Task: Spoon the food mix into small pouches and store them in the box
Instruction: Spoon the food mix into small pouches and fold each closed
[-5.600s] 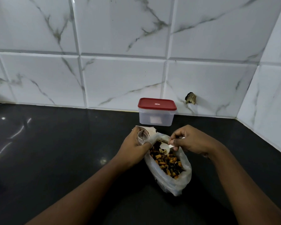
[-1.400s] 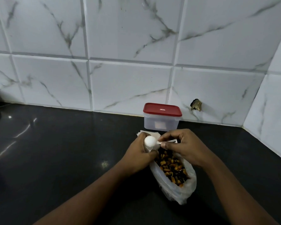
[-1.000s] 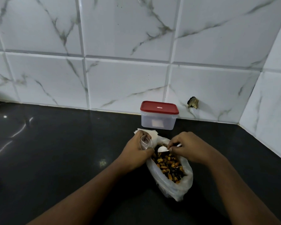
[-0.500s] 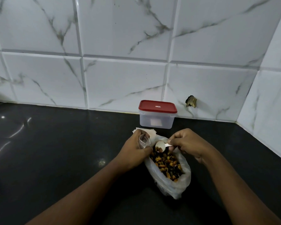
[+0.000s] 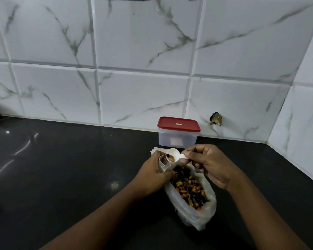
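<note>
My left hand (image 5: 154, 173) grips a small clear pouch (image 5: 163, 162) with its mouth held wide. My right hand (image 5: 209, 163) pinches the handle of a white plastic spoon (image 5: 172, 156), tilted at the pouch mouth with a few orange and dark pieces in its bowl. Below both hands lies a large clear bag (image 5: 205, 212) of orange and dark food mix (image 5: 189, 188). A clear box with a red lid (image 5: 178, 131), lid on, stands against the wall behind my hands.
White folded material (image 5: 156, 149) lies just behind my left hand. The black glossy counter (image 5: 61, 168) stretches to the left. Marble-look tiled walls meet in a corner on the right, with a damaged spot (image 5: 216, 119) near the box.
The right hand lifted the loaded spoon from the big bag up to the mouth of the small pouch. The left hand kept hold of the pouch.
</note>
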`<state>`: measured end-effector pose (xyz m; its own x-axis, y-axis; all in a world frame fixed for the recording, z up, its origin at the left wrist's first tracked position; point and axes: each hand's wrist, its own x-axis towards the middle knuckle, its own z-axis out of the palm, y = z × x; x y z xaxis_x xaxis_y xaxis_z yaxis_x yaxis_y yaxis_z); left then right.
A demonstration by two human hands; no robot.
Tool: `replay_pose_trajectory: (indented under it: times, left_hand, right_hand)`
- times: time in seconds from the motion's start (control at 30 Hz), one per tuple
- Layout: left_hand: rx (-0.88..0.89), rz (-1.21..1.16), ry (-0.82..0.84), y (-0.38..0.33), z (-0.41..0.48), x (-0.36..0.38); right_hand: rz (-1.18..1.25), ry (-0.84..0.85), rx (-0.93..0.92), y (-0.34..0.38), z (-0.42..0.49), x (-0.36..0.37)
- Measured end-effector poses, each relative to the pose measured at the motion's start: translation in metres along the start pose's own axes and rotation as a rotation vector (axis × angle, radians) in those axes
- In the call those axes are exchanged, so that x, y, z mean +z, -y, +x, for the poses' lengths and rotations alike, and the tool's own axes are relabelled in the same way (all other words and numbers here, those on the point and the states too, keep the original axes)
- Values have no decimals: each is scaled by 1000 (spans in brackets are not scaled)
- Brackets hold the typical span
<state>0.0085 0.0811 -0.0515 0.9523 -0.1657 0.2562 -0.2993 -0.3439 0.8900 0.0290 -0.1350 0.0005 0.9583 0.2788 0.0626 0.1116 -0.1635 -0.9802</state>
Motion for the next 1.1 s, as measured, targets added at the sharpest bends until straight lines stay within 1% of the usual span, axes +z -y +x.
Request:
replay_pose_trajectory:
  times: [0.1,0.17,0.37,0.47,0.5,0.6,0.63,0.7,0.77,0.87,1.0,1.1]
  left_hand:
    - [11,-3,-26,0,0,2]
    - [11,12,-42,0,0,2]
    - [20,7,-56,2,3,0]
    - [1,-3,-67,2,3,0]
    - [-4,-8,-76,3,3,0]
    - [-10,-17,-83,1,2,0]
    - [-12,-20,-84,0,2,0]
    - [-12,-21,-83,0,2,-1]
    - [-10,-24,-83,0,1,-1]
    - [-8,-33,-79,0,1,-1]
    - [-1,-27,-76,3,3,0]
    - [4,-25,-70,3,3,0]
  right_hand:
    - [-387,59,-156,5,-5,9]
    - [-526,95,-222,5,-6,14]
    - [-477,3,-313,11,-8,5]
    - [-587,-8,-279,13,-8,-14]
    - [-639,28,-241,13,-7,-19]
    - [-788,223,-123,11,-8,-20]
    - [-849,256,-107,9,-6,-19]
    - [-931,231,-75,9,-5,-24]
    - [-934,166,-49,13,-7,-33]
    - [-849,119,-68,17,-11,-41]
    - [-930,162,-6,15,-10,-27]
    - [-875,185,13,14,-10,-20]
